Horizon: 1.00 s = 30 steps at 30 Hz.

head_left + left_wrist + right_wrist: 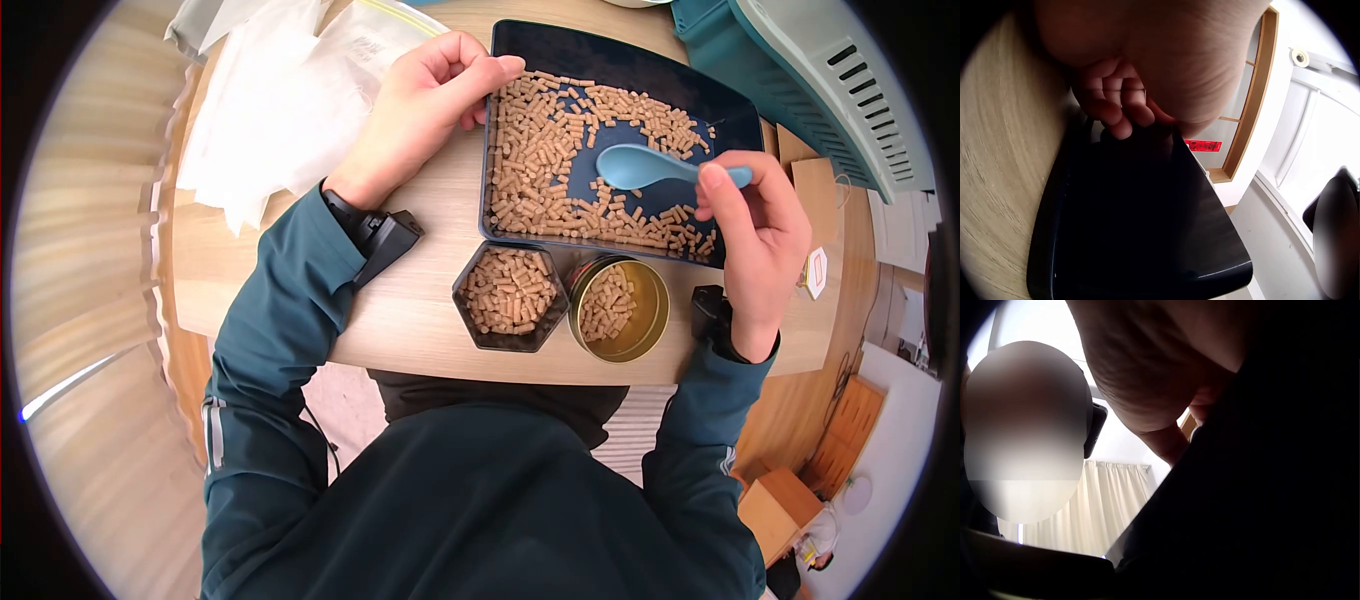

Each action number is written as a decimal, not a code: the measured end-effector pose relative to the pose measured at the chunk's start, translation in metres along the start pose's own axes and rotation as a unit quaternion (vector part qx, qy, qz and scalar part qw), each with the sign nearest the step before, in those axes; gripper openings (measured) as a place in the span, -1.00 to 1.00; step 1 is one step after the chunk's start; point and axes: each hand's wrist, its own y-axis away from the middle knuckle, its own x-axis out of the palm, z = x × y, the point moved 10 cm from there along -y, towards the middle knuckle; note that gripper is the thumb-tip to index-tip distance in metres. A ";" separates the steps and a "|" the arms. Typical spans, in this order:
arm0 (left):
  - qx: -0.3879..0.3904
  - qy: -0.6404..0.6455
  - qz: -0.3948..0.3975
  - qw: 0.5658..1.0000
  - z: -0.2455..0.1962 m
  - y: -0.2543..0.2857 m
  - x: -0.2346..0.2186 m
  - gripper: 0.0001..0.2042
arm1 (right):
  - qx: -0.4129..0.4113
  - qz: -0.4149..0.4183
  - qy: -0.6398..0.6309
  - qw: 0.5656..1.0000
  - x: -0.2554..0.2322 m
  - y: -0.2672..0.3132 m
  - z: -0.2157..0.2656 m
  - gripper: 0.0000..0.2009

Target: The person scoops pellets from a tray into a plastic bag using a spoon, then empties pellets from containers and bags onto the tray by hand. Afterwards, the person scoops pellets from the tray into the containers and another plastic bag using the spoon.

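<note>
My left hand (437, 95) grips the left rim of a dark blue tray (610, 45), thumb over the edge; the left wrist view shows its curled fingers (1120, 112) against the tray's outer wall (1129, 212). Tan pellets (535, 140) cover much of the tray, with bare blue floor around the middle. My right hand (757, 235) pinches the handle of a light blue spoon (632, 167) over the tray; its bowl looks empty. In the right wrist view the hand (1147, 381) is mostly dark and the spoon cannot be made out.
A hexagonal dark container (508, 342) and a round tin (655, 310), both holding pellets, stand at the tray's near side. Clear plastic bags (280, 110) lie at the left. A teal and grey plastic carrier (800, 90) stands at the back right.
</note>
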 end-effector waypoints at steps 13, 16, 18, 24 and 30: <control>0.007 -0.025 -0.007 1.000 0.002 0.001 -0.003 -0.76 | 0.079 0.139 -0.005 0.987 0.025 0.009 -0.007 -0.91; 0.007 -0.014 -0.003 1.000 0.002 0.000 -0.004 -0.76 | 0.071 0.173 -0.002 0.982 0.030 0.009 -0.002 -0.92; 0.006 -0.013 -0.004 1.000 0.002 0.000 -0.004 -0.75 | 0.060 0.191 0.011 0.980 0.032 0.010 0.000 -0.92; 0.009 -0.006 -0.004 1.000 0.004 -0.001 -0.004 -0.74 | 0.112 0.167 -0.049 0.978 0.029 0.011 -0.009 -0.91; 0.007 -0.004 -0.002 1.000 0.002 -0.001 -0.003 -0.74 | 0.058 0.052 -0.047 0.996 0.002 0.001 -0.007 -0.91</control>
